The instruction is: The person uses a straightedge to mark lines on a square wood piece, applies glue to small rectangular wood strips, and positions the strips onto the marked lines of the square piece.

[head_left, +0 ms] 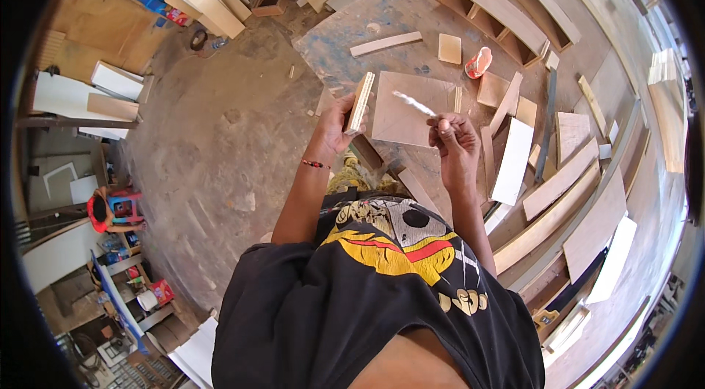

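Observation:
My left hand (335, 125) is closed round a small plywood piece (360, 103), held tilted with its layered edge upward. In my right hand (457, 141) a thin stick (414, 103) is pinched between thumb and fingers. White paste coats the stick, which points up and to the left, apart from the plywood piece. Below both hands a thin square board (400, 116) lies on the worktable (334, 40). Beyond my right hand stands a cut-open red container (478, 64) with a pale inside; its contents cannot be made out.
A long wooden frame with compartments (488, 7) lies at the far right. Several strips and a white panel (512, 161) crowd the table's right side. A small wood block (449, 48) and a strip (385, 43) lie ahead. Another person (101, 209) is at far left.

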A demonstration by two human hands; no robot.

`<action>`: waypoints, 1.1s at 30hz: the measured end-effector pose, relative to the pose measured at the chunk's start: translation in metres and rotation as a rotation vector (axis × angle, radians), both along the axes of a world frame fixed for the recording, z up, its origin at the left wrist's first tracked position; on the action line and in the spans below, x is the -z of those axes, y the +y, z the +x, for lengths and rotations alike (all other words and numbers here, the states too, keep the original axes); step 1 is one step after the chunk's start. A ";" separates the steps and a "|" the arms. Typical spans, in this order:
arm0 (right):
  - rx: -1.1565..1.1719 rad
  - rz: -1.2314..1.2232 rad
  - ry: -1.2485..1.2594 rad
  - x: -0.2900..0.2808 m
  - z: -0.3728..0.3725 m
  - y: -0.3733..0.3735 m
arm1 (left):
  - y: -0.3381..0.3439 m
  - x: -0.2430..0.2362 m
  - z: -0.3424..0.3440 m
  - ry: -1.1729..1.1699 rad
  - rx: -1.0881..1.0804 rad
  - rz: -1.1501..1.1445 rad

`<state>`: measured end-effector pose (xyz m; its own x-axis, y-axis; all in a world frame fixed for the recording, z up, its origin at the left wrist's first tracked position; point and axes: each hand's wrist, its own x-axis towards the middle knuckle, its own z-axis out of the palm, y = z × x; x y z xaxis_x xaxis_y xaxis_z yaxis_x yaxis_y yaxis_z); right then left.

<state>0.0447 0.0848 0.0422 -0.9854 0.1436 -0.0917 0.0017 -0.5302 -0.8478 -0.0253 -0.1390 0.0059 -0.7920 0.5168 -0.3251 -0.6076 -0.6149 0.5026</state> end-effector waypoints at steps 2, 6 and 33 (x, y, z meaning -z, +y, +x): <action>0.008 0.095 0.014 0.004 0.003 -0.008 | 0.006 -0.006 0.005 -0.020 -0.041 -0.099; 0.096 0.427 0.163 0.003 0.007 -0.018 | 0.016 -0.012 0.011 -0.020 -0.039 -0.160; 0.128 0.988 0.341 -0.010 0.008 -0.029 | 0.030 -0.015 0.025 -0.047 0.006 -0.147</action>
<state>0.0531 0.0556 0.0520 -0.9094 0.1080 0.4017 -0.3253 0.4173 -0.8486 -0.0007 -0.1089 0.0207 -0.7708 0.4657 -0.4348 -0.6365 -0.5327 0.5577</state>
